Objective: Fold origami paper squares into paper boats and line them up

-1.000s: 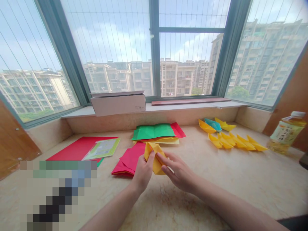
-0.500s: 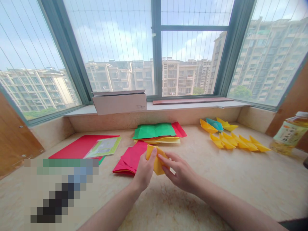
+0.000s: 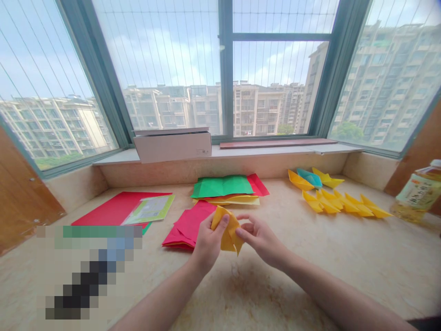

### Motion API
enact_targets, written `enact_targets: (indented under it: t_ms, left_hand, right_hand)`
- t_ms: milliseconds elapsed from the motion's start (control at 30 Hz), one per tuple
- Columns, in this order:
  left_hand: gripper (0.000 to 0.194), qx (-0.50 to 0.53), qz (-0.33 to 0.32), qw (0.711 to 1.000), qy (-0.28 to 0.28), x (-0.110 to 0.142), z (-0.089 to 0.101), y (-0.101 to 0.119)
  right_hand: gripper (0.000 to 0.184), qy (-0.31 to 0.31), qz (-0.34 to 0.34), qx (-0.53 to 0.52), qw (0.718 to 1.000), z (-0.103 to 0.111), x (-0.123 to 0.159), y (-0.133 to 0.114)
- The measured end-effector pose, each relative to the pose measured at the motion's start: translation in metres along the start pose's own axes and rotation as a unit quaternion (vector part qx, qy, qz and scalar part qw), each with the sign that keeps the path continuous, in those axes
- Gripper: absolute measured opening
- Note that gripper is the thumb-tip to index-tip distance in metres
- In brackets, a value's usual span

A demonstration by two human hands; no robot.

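A partly folded piece of yellow paper (image 3: 228, 234) is held above the counter, tilted, with a pointed corner hanging down. My left hand (image 3: 211, 239) grips its left side, thumb on the near face. At the paper's right edge, my right hand (image 3: 260, 239) pinches it between thumb and curled fingers. Just behind my left hand lies a stack of folded red paper (image 3: 186, 227), partly hidden by that hand. Farther back rests a pile topped by a creased green sheet (image 3: 222, 186), with red and yellow sheets under it.
Several yellow paper boats (image 3: 344, 203) stand at the right, with a teal boat (image 3: 309, 178) behind them. A drink bottle (image 3: 416, 195) is at the far right. Red sheets (image 3: 106, 209) and a clear packet (image 3: 149, 209) lie left. A white box (image 3: 172, 147) sits on the sill.
My right fingers have curled and shifted around the paper's right edge. The yellow paper has turned slightly, and its lower corner now sticks out downward.
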State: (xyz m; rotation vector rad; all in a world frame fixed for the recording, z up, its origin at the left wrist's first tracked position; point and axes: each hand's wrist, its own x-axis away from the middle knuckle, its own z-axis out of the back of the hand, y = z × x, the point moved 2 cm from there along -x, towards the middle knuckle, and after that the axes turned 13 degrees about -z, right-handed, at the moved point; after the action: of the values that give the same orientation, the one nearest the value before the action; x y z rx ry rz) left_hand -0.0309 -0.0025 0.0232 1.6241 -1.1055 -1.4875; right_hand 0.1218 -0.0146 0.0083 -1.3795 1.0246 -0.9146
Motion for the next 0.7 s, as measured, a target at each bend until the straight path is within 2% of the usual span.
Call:
enact_targets:
  t_ms: [100,233,367,533,700]
  left_hand:
    - [0.034,-0.018,-0.029,0.999,-0.007,0.0,0.0,0.003]
    - [0.034,-0.006,-0.056,0.998,-0.036,0.0,0.001,0.007]
    - [0.027,-0.077,-0.096,0.989,-0.087,-0.001,0.004,0.008]
    - [0.024,-0.171,-0.14,0.971,-0.091,-0.004,0.011,0.001]
    - [0.024,-0.193,-0.144,0.968,-0.071,-0.007,0.014,-0.003]
  right_hand:
    - [0.034,-0.022,0.0,0.02,1.0,0.0,-0.001,0.002]
    - [0.023,0.053,0.037,0.146,0.987,0.009,0.0,-0.001]
    - [0.021,0.086,0.076,0.274,0.955,0.017,0.003,-0.007]
    - [0.021,0.111,0.121,0.299,0.94,0.024,0.003,-0.01]
    - [0.021,0.132,0.15,0.301,0.932,0.028,0.001,-0.01]
